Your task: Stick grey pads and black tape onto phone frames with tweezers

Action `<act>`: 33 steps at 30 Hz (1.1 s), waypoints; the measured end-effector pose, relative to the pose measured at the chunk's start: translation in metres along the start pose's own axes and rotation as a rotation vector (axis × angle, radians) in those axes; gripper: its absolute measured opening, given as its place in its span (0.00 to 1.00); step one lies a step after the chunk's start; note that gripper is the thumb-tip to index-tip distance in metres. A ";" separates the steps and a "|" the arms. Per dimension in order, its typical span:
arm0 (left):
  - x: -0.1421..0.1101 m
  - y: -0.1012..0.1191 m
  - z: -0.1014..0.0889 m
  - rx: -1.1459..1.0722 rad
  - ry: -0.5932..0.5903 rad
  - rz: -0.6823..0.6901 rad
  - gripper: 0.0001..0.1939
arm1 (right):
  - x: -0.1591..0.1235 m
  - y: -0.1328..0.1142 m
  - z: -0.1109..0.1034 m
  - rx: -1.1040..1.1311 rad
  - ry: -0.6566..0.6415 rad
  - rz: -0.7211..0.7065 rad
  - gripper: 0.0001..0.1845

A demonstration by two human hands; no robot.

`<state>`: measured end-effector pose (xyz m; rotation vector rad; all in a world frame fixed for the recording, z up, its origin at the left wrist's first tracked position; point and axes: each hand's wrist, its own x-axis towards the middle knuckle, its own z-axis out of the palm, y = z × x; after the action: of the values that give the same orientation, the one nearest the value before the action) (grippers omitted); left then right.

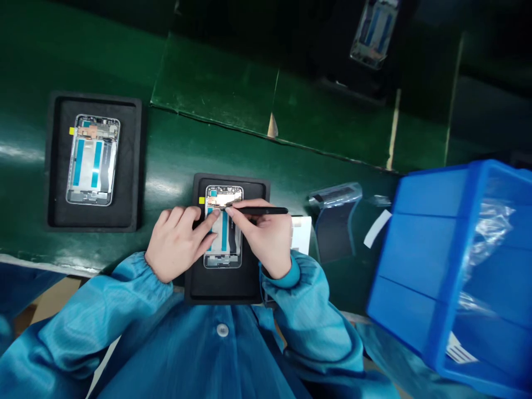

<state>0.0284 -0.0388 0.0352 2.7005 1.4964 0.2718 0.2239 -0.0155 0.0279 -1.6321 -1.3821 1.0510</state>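
A phone frame (223, 227) with blue strips and a copper-coloured top section lies on a black foam tray (226, 289). My left hand (178, 242) rests across its left side, with the fingertips pressing on the frame. My right hand (264, 235) grips a slim black tool (266, 211), whose tip touches the top part of the frame. The hands hide the frame's middle. A similar phone frame (93, 159) lies on a second black foam tray (56, 166) to the left, away from both hands.
A blue plastic bin (415, 249) holding clear film stands at the right. Nearby on the green bench (208, 149) are a clear plastic sleeve (334, 195), a dark sheet (332, 235) and a white card (302, 234). Another phone frame (374, 33) lies on a dark surface beyond the bench.
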 end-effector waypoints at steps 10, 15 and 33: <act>0.007 0.003 -0.002 0.002 -0.059 0.027 0.21 | -0.008 -0.005 -0.002 0.156 0.176 0.035 0.06; 0.007 -0.003 -0.001 -0.003 -0.074 0.058 0.21 | -0.019 -0.002 -0.008 0.226 0.184 0.063 0.07; -0.003 0.009 0.002 0.078 0.052 -0.056 0.18 | -0.054 0.010 -0.018 0.330 0.203 0.102 0.08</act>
<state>0.0350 -0.0460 0.0337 2.7259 1.6266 0.2887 0.2395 -0.0712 0.0325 -1.5263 -0.9464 1.0747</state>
